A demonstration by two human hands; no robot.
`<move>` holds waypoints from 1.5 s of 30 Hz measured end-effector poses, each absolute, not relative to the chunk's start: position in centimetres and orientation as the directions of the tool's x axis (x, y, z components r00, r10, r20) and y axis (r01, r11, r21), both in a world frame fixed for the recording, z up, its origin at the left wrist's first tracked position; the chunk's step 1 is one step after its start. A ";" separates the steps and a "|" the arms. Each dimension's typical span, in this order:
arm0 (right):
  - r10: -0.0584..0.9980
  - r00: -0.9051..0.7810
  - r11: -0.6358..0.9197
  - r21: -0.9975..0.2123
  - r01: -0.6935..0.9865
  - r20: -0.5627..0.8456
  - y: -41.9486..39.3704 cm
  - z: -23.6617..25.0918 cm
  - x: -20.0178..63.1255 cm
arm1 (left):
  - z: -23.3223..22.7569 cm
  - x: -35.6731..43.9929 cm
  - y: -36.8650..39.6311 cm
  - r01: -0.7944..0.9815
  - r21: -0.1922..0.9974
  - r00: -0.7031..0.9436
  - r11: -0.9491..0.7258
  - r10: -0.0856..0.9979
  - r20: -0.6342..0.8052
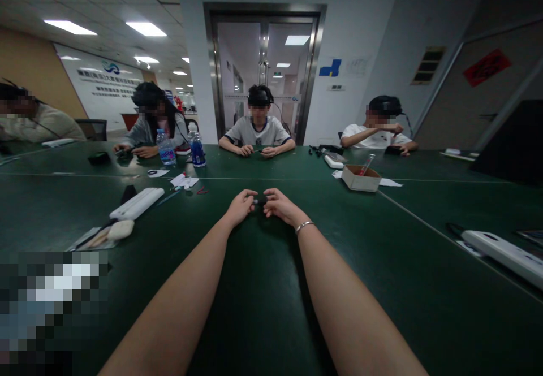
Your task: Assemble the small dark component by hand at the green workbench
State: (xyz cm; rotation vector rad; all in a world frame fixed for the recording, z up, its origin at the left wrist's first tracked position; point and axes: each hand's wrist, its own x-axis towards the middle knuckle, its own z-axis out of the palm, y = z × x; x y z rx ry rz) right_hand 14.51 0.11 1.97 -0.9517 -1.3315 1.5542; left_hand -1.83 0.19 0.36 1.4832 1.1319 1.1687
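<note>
Head view. At frame centre, the left hand (241,206) and right hand (280,204) meet on the green tabletop (263,308), fingertips pinching a small dark object (259,200) between them; its identity cannot be told. A cardboard box (360,178) lies upper right, a white power strip (136,203) left.

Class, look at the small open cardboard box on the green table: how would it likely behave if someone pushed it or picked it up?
The cardboard box sits low and wide, so it would probably slide across the green table rather than tip. It looks light: thin walls, few contents. The red-tipped stick leaning over its rim could shift or fall out.
</note>
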 end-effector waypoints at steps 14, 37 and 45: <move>0.925 -0.376 -0.093 -0.991 -0.092 -0.052 0.1 2.0 14.5 | 0.1 -2.0 0.5 0.176 0.965 0.153 -0.197 0.973 0.171; 0.907 -0.415 0.035 -0.996 -0.085 0.067 -0.1 1.6 14.7 | 0.7 -1.7 0.0 0.152 0.964 0.201 -0.218 0.962 0.186; 0.901 -0.322 0.411 -0.814 0.410 0.292 -0.1 0.5 12.7 | 0.5 -2.0 -0.6 0.142 0.946 0.058 -0.291 0.957 0.286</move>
